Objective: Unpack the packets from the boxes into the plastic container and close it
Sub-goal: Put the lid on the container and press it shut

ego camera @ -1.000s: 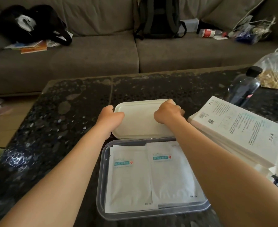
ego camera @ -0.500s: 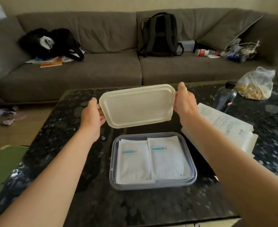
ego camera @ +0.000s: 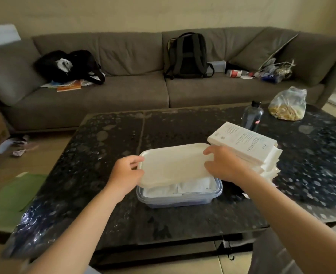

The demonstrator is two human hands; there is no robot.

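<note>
Container at frame centre on the dark table, packets inside. Lid over it, tilted: near edge raised off the near rim, packets showing in the gap; far edge contact not discernible. Left hand grasps the lid's left edge, right hand grasps its right edge. Stack of boxes just right of the container, crowding that side. Tabletop runs open to the left and toward the lower edge.

A backpack leans on the sofa; a bottle (dark-capped) stands on the table.
</note>
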